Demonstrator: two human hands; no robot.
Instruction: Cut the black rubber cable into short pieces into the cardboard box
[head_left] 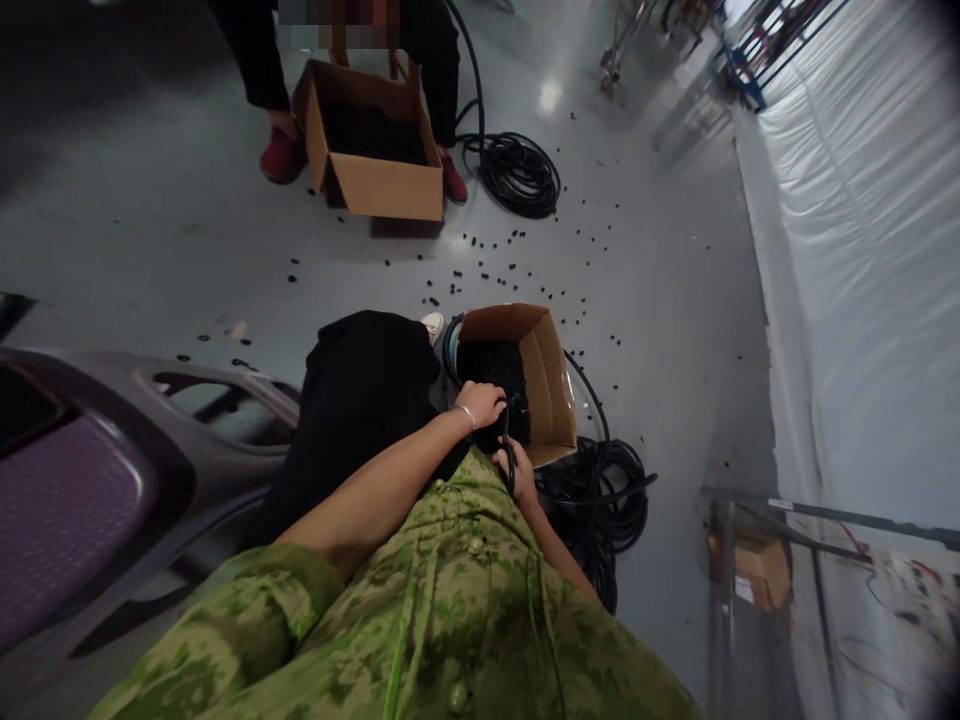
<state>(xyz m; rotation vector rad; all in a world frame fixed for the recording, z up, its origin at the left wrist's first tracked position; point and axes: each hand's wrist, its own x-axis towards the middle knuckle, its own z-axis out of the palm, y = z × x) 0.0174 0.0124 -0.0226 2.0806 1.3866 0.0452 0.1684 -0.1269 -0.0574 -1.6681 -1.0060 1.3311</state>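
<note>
A black hose [508,450] runs between my two hands at the near edge of an open cardboard box [551,385]. My left hand [480,402], with a bracelet at the wrist, is closed at the hose's upper end, above the box opening. Lower and to the right, my right hand [520,468] is wrapped round the hose close to my shirt. Many small black pieces [499,370] fill the bottom of the box. The hose's tip at my left fingers is too small to make out.
Coiled black hose [626,490] lies right of the box. Ahead sits a person with another cardboard box [386,185] and a hose coil [521,175]. Small black rings [512,267] are scattered on the floor. A purple-grey chair [67,520] stands at left.
</note>
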